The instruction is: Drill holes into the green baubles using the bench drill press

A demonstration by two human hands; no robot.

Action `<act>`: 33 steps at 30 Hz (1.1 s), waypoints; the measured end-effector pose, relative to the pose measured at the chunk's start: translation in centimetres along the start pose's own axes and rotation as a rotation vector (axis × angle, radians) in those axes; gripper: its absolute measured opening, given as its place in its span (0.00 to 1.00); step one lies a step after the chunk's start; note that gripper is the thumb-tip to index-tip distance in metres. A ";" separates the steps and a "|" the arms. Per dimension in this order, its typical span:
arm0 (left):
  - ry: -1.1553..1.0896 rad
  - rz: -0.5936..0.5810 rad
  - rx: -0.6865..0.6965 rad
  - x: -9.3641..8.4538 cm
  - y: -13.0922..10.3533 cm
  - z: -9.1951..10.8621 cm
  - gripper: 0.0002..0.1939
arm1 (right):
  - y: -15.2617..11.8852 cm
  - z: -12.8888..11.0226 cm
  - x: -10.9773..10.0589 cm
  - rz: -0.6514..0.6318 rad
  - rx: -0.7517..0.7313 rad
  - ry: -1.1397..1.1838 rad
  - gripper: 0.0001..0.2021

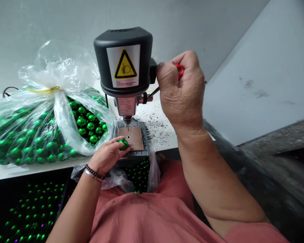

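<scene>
A black drill press with a yellow warning label stands on the white table. My left hand pinches a shiny green ball at the front left of a brown square plate, which has a small hole. The thin drill bit points down over the plate, above and behind the ball. To the right of the machine, my right hand is wrapped round a red handle, raised at about the height of the motor housing.
A clear plastic bag full of green balls lies left of the press. Dark shavings dot the white table on the right. Another open bag of green balls hangs below the table edge. More green balls show at lower left.
</scene>
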State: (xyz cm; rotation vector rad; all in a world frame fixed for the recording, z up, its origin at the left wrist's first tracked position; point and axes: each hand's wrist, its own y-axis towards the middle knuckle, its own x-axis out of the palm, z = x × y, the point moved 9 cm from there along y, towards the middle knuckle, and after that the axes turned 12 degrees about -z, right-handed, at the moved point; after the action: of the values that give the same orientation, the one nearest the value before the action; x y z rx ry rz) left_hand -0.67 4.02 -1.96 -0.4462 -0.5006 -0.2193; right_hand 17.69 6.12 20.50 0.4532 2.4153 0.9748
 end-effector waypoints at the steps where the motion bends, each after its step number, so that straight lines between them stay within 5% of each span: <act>1: -0.010 0.010 0.007 -0.1 0.0 0.0 0.09 | -0.1 0.0 0.0 -0.010 0.001 0.006 0.10; 8: -0.040 -0.071 -0.127 0.3 -0.1 -0.9 0.08 | 0.1 -0.1 0.0 -0.040 -0.006 0.016 0.10; 17: -0.009 0.025 0.043 -1.0 0.7 0.8 0.19 | 3.0 1.0 1.0 -0.182 0.148 -0.077 0.13; 27: 0.861 0.220 0.154 -2.3 3.4 2.9 0.24 | 4.9 1.9 1.6 -0.223 0.223 -0.135 0.16; 33: 1.050 0.248 0.208 -1.8 4.3 3.4 0.20 | 4.8 2.1 1.7 -0.215 0.204 -0.102 0.16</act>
State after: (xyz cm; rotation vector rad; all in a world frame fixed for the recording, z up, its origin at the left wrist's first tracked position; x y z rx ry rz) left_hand -2.35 9.55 -1.73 -0.1395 0.5562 -0.1334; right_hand 18.01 11.42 22.11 0.2969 2.4202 0.6024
